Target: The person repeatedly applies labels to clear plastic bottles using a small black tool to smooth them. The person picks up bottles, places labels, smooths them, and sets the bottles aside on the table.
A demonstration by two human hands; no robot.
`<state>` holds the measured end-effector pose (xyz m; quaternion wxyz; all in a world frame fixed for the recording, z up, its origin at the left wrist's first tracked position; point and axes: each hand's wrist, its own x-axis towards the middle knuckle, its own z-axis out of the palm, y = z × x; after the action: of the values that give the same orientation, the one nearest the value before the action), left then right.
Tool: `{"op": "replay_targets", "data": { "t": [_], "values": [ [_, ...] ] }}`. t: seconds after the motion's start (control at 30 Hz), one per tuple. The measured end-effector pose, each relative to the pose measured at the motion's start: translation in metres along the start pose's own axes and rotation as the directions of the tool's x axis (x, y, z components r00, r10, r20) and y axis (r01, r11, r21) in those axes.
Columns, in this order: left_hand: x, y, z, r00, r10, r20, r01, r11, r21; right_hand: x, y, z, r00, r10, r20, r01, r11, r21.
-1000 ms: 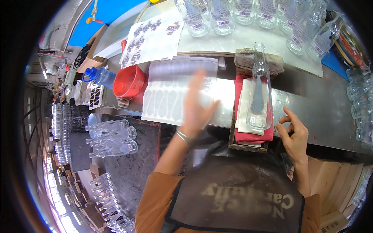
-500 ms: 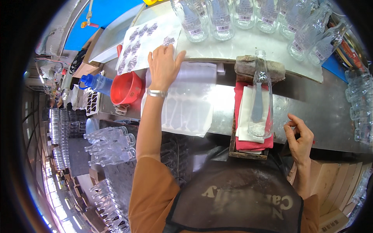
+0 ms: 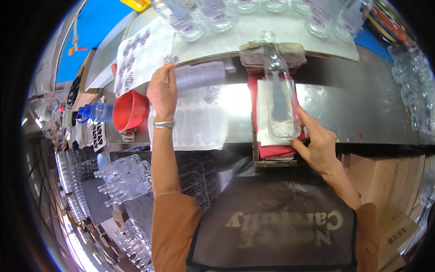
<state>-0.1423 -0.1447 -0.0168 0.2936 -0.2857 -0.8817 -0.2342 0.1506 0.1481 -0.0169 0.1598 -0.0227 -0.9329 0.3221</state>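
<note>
At the lower edge of the white printed sheet (image 3: 136, 61), my left hand (image 3: 163, 93) has its fingers drawn together. A small printed label (image 3: 171, 59) shows right at its fingertips. My right hand (image 3: 318, 143) has thumb and forefinger against the base of a clear glass bottle (image 3: 283, 115). The bottle lies on folded white and red cloths (image 3: 276, 150) in a narrow wooden stand. Its neck rests on a rolled cloth pad (image 3: 294, 54). Beneath my left wrist's side spreads a translucent sheet (image 3: 199, 127) with faint shapes.
Labelled glass bottles (image 3: 217, 18) stand along the white board (image 3: 204, 45) at the back. Left of my left arm are a red bowl (image 3: 129, 111) and a blue bottle (image 3: 97, 112). More bottles stand at left and far right. Cardboard boxes (image 3: 376, 177) sit at lower right.
My right hand has moved up and left onto the bottle's base. My left fingers have closed, and the label has shifted toward the sheet's near edge. The whole view has shifted.
</note>
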Motion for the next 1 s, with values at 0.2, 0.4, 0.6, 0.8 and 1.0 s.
{"op": "replay_targets", "data": {
  "t": [0.2, 0.4, 0.6, 0.8, 1.0],
  "values": [
    [0.000, 0.054, -0.016, 0.885, -0.404, 0.230, 0.457, 0.668, -0.587, -0.001, -0.007, -0.001, 0.999, 0.036, 0.005, -0.036, 0.999, -0.040],
    [-0.020, 0.202, -0.042, 0.932, 0.271, 0.240, -0.179, 0.921, -0.347, 0.002, -0.010, -0.002, 0.999, 0.040, -0.005, -0.040, 0.998, -0.047],
    [-0.071, 0.221, -0.041, 0.852, 0.345, 0.394, -0.153, 0.883, -0.443, 0.002, -0.006, 0.000, 1.000, 0.028, 0.003, -0.028, 1.000, -0.010],
    [-0.053, 0.200, -0.006, 0.916, 0.171, 0.362, 0.059, 0.837, -0.544, 0.003, 0.006, -0.010, 0.995, 0.031, 0.099, -0.042, 0.992, 0.117],
    [-0.045, 0.184, 0.005, 0.903, 0.229, 0.364, 0.045, 0.792, -0.609, 0.027, 0.019, -0.035, 0.929, 0.244, 0.277, -0.352, 0.815, 0.461]
  ]
}}
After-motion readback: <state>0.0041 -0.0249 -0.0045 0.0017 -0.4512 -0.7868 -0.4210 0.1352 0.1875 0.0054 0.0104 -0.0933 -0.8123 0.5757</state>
